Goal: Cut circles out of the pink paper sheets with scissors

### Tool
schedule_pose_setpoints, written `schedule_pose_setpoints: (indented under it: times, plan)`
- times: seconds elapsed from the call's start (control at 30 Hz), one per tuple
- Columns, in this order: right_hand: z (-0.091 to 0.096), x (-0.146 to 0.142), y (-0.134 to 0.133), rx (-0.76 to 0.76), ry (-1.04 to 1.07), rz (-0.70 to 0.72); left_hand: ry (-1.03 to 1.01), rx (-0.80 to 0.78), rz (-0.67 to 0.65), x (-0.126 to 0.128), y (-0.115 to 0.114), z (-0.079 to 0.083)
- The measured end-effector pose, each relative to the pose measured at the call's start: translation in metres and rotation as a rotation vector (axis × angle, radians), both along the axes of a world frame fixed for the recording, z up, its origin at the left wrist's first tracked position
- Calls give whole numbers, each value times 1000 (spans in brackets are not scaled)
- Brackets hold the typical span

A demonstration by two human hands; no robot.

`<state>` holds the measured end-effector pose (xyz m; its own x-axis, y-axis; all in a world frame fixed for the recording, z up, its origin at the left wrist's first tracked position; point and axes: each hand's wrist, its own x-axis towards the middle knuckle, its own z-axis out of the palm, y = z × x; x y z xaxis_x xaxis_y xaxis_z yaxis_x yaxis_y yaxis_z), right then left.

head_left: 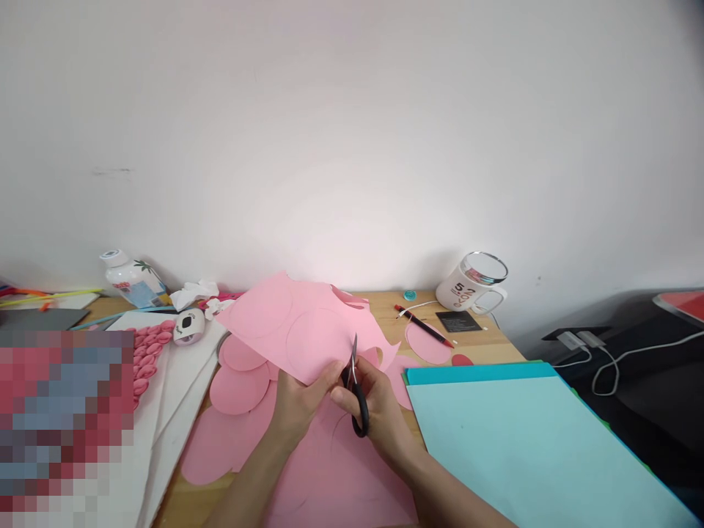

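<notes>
My left hand point(300, 403) pinches the near edge of a pink paper sheet point(286, 323) with circles drawn on it, holding it tilted up above the wooden table point(495, 345). My right hand point(379, 407) grips black-handled scissors point(355, 389), blades pointing up into the sheet's edge beside a drawn circle. Several cut pink paper circles point(239, 385) lie on the table under and left of the sheet.
A stack of light blue paper point(522, 440) lies at right. A white mug point(473, 282), a red-and-black pen point(423, 326), a small black card point(458, 320) and a pink circle point(427, 345) sit behind it. A bottle point(132, 282), white puncher point(188, 326) and white sheets point(176, 396) are at left. Cables point(605, 363) lie at far right.
</notes>
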<state>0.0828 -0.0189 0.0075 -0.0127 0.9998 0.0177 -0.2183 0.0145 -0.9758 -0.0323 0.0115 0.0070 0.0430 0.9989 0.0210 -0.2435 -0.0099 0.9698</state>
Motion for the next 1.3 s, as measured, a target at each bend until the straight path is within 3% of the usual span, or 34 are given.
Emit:
schedule_pose_setpoints:
  times: [1.3]
  plan:
    - [2,0,-2,-27,2,14,46,12,-58,-3,0,4]
